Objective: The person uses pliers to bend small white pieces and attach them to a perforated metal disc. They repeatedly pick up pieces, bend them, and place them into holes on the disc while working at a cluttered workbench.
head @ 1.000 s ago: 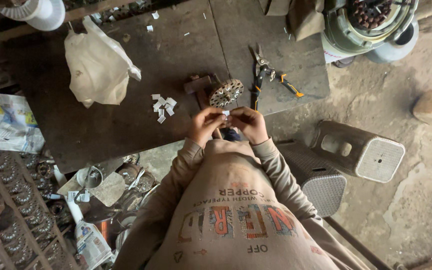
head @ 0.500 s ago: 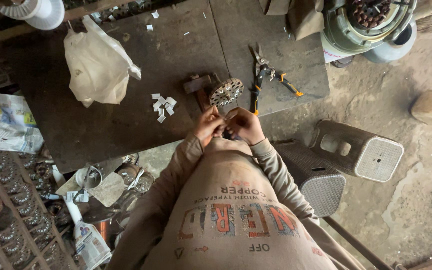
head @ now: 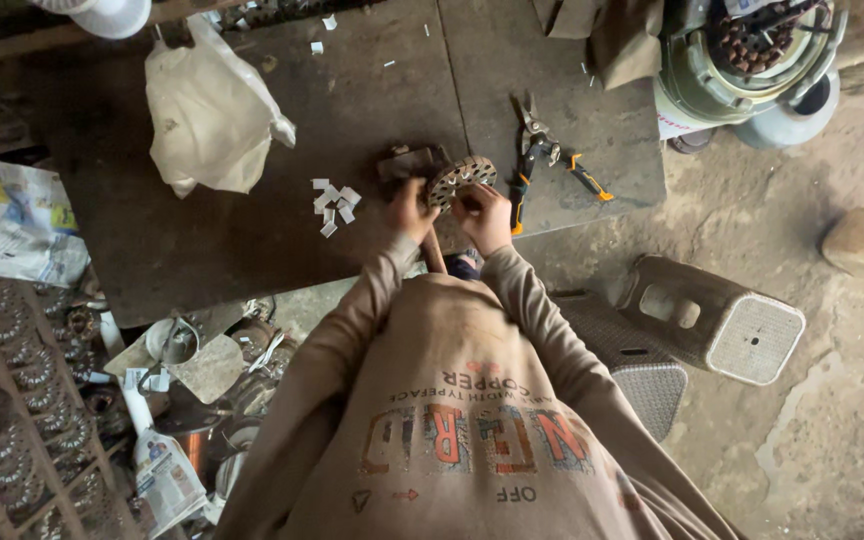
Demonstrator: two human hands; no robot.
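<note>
Hands meet at the near edge of the dark counter [head: 252, 240], left hand [head: 409, 210] and right hand [head: 484, 215] each with grip closed on the round slotted stator [head: 460, 180], white paper slips [head: 334, 200] at nine o'clock, snips [head: 542, 150] at two o'clock.

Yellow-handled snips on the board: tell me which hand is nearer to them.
Right. The right hand is just left of the yellow-handled snips, almost touching a handle. The left hand lies farther off, beyond the round metal core.
</note>
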